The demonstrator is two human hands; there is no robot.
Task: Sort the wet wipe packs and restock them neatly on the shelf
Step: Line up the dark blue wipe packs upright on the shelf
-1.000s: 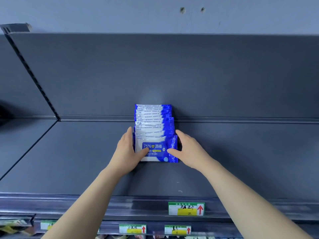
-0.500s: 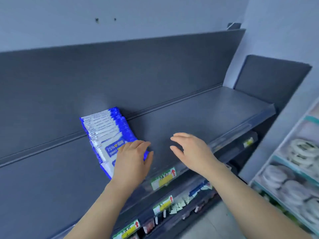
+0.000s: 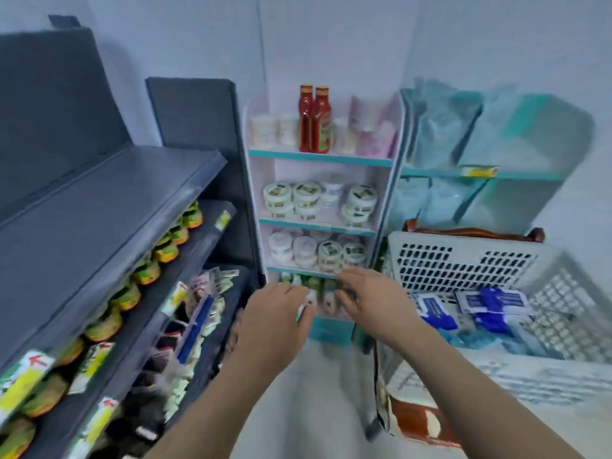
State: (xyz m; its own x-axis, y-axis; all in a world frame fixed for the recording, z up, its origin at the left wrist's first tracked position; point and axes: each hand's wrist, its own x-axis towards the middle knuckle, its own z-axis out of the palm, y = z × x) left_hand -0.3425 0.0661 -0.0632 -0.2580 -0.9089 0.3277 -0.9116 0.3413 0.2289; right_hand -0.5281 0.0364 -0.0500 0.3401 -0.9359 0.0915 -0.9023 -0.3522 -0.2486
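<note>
Head view is showing the wet wipe packs (image 3: 490,306) lying in a heap inside the grey basket (image 3: 463,240), lower right of the frame. They are looking blue & white, flat and soft.

My guess: each pack is going to feel light & squishy, w/ a smooth plastic skin that may be slipping a bit in the fingers. Prob not breaking if dropped. A good way is pinching a pack by its long sides, thumb on one side & fingers on the other. Another is grabbing a few flat packs as one bunch, so they are lining up for the shelf. Squeezing the middle hard is not a good idea, bc the pack could bend.

The left hand (image 3: 275,313) is hanging in the air near the bottom middle of the frame, fingers loose & a bit bent, holding nothing. The right hand (image 3: 374,303) is floating just beside it, nearer the basket, fingers loose & spread, also holding nothing. Neither one is touching the packs. The pic is blurry, so the fingertips are hard to see.

The dark shelf (image 3: 99,200) is running along the left of the frame, well apart from the basket.
</note>
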